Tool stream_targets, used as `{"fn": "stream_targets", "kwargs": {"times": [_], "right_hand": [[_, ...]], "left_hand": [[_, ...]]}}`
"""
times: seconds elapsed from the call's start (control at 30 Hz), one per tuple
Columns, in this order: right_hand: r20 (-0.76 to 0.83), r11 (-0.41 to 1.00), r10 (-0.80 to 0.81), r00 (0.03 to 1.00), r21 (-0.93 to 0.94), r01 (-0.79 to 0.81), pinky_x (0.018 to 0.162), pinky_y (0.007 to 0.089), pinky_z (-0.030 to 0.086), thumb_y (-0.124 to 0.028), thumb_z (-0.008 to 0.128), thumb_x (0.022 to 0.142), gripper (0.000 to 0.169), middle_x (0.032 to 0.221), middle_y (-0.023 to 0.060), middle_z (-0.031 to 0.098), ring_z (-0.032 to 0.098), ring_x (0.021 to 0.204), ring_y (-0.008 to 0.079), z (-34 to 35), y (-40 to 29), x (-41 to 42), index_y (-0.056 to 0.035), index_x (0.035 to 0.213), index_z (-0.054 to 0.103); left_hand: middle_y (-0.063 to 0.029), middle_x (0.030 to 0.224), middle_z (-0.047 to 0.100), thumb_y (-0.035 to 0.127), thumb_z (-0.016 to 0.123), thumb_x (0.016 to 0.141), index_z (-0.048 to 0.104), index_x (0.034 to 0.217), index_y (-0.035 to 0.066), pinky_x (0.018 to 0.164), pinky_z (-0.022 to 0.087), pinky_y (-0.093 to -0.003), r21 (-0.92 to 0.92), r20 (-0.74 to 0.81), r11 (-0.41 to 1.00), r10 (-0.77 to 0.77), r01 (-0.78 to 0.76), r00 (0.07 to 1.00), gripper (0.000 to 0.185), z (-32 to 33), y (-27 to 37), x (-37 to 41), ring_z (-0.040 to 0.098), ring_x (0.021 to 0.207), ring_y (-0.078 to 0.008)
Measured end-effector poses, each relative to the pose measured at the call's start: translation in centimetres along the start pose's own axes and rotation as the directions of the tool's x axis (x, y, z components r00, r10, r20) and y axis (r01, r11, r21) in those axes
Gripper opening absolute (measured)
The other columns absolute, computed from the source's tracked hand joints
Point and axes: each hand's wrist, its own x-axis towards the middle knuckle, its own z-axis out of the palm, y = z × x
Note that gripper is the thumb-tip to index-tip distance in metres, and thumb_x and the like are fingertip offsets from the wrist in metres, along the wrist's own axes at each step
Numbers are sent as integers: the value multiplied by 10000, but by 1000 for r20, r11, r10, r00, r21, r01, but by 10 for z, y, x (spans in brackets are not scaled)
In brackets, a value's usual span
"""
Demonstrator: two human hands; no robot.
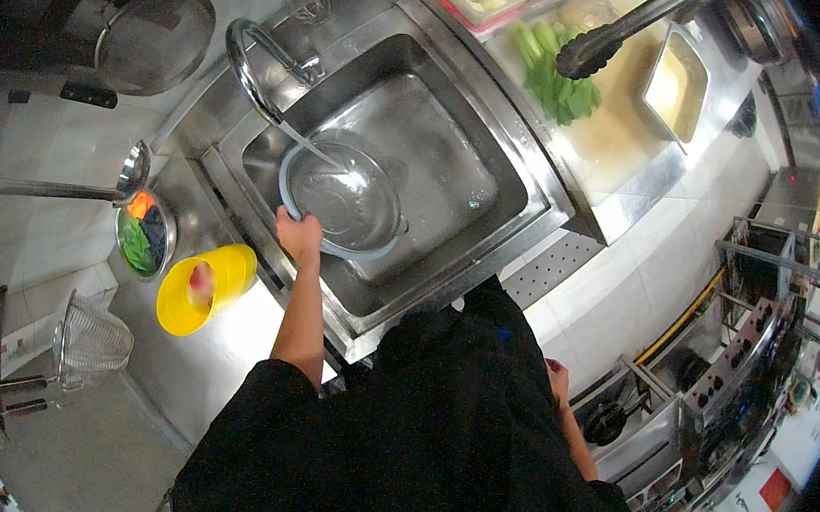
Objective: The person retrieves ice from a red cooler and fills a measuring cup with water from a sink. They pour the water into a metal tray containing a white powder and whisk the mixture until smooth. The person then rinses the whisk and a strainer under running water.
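Note:
My left hand [299,237] grips the near-left rim of a round bowl [288,185] with a pale grey rim. The bowl stands inside a stainless-steel sink [442,132]. A chrome gooseneck faucet [248,85] pours a stream of water [309,145] into the bowl. Clear water inside it catches a bright reflection. My right hand [556,380] hangs low beside my black-clothed body, away from the sink. It is partly hidden and its finger position is unclear.
Left of the sink are a yellow container [235,279] lying tilted, a metal bowl of coloured pieces [171,231] and a hanging ladle [135,171]. Leafy greens [566,92], a metal tray [656,106] and hanging tongs [596,51] are at upper right. A stove [734,350] stands farther right.

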Motion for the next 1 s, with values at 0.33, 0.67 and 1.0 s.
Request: {"fn": "stream_targets", "kwargs": {"times": [0.33, 0.67, 1.0], "right_hand": [[-33, 999, -31, 999, 34, 33, 745, 314, 524, -284, 669, 912, 362, 925, 159, 731, 689, 827, 198, 7, 37, 20, 54, 1038, 703], [-26, 998, -50, 998, -27, 49, 743, 321, 527, -319, 659, 911, 405, 928, 173, 730, 701, 829, 224, 1, 27, 17, 59, 1050, 699], [-39, 1000, -17, 999, -18, 16, 724, 311, 522, -295, 655, 923, 373, 921, 166, 733, 694, 803, 204, 3, 28, 17, 55, 1044, 701]], "left_hand": [[-273, 943, 675, 81, 644, 711, 613, 985, -30, 808, 495, -478, -140, 8, 987, -77, 78, 997, 298, -24, -7, -1, 644, 921, -464], [-248, 866, 675, 74, 664, 728, 579, 966, 8, 765, 493, -496, 46, -39, 994, 96, -94, 995, 262, -50, 40, -8, 643, 862, -472], [-286, 775, 616, 36, 651, 718, 541, 933, -1, 708, 460, -541, 24, -102, 962, 271, -270, 957, 245, -55, 65, -5, 611, 786, -501]]}}
